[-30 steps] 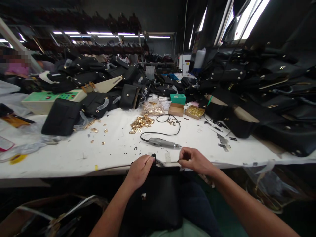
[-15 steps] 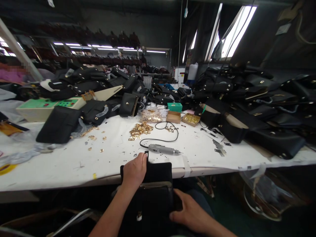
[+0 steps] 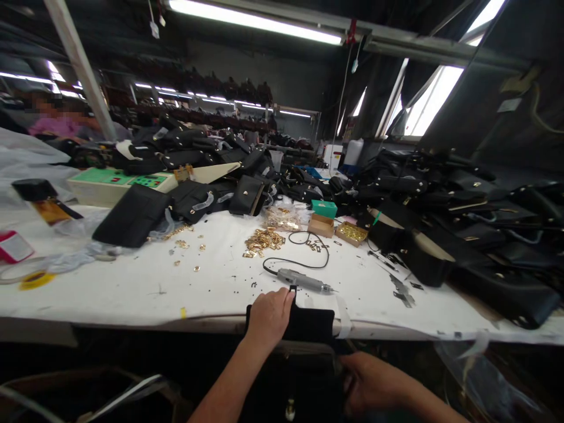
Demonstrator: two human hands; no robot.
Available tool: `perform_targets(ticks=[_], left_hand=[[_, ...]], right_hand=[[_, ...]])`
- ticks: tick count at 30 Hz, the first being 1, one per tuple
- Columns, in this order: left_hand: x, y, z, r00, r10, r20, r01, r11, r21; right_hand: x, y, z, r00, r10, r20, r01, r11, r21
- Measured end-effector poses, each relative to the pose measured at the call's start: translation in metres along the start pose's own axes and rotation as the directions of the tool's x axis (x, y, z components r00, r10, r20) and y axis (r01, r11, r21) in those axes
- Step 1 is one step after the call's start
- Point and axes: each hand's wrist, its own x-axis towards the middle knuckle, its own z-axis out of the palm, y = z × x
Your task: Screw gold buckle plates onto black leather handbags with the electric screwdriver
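Observation:
A black handbag [image 3: 299,379] stands in front of me against the table's front edge, its flap lifted onto the edge and a gold-coloured clasp showing low on its front. My left hand [image 3: 269,317] is closed on the bag's flap, pinching a small black tab that sticks up. At the bag's right side my right hand [image 3: 372,379] has its fingers curled around the edge; the fingertips are partly hidden in shadow. Just beyond the flap lies a grey electric screwdriver [image 3: 304,281] with a black cord. A heap of gold metal fittings [image 3: 264,242] lies behind it.
The white tabletop [image 3: 132,288] carries scattered small screws. Open cardboard boxes [image 3: 351,233], a green box [image 3: 324,208] and a control machine [image 3: 118,183] stand farther back. Black bags [image 3: 462,188] pile up at the rear and right. A person [image 3: 57,117] is at far left.
The view has tilted up and turned left, so the scene sits lower and farther right. My left hand keeps hold of the flap; my right hand's fingers have curled in closer at the bag's side.

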Motion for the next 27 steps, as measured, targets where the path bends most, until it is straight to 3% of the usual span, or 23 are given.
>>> perform_targets(ticks=[3, 6, 9, 14, 17, 19, 23, 27], left_hand=[[0.0, -0.008, 0.004, 0.999, 0.027, 0.017, -0.027, 1.0, 0.002], [-0.006, -0.007, 0.011, 0.999, 0.028, 0.045, -0.027, 1.0, -0.005], [-0.013, -0.001, 0.017, 0.995, 0.03, 0.099, -0.029, 0.999, -0.013], [-0.007, -0.009, 0.029, 0.994, -0.064, 0.092, 0.066, 0.998, -0.02], [0.005, -0.026, 0.039, 0.988, -0.148, 0.032, 0.15, 0.987, -0.056], [0.011, -0.036, 0.046, 0.991, -0.132, 0.001, 0.131, 0.987, -0.089], [0.014, -0.043, 0.053, 0.992, -0.067, -0.109, 0.047, 0.983, -0.175], [0.014, -0.043, 0.05, 0.981, -0.021, -0.191, -0.022, 0.975, -0.22]], right_hand=[[0.014, -0.021, -0.04, 0.998, -0.066, 0.025, 0.068, 0.992, -0.104], [0.039, -0.057, -0.076, 0.965, -0.213, -0.154, 0.2, 0.975, -0.1], [0.085, -0.092, -0.094, 0.88, -0.357, -0.314, 0.352, 0.933, -0.076], [0.193, -0.123, -0.089, 0.8, -0.468, -0.376, 0.444, 0.883, -0.153], [0.255, -0.132, -0.085, 0.799, -0.472, -0.372, 0.381, 0.877, -0.295], [0.29, -0.137, -0.084, 0.807, -0.463, -0.367, 0.34, 0.872, -0.353], [0.343, -0.146, -0.081, 0.821, -0.454, -0.347, 0.297, 0.858, -0.418], [0.375, -0.151, -0.075, 0.837, -0.456, -0.302, 0.284, 0.834, -0.472]])
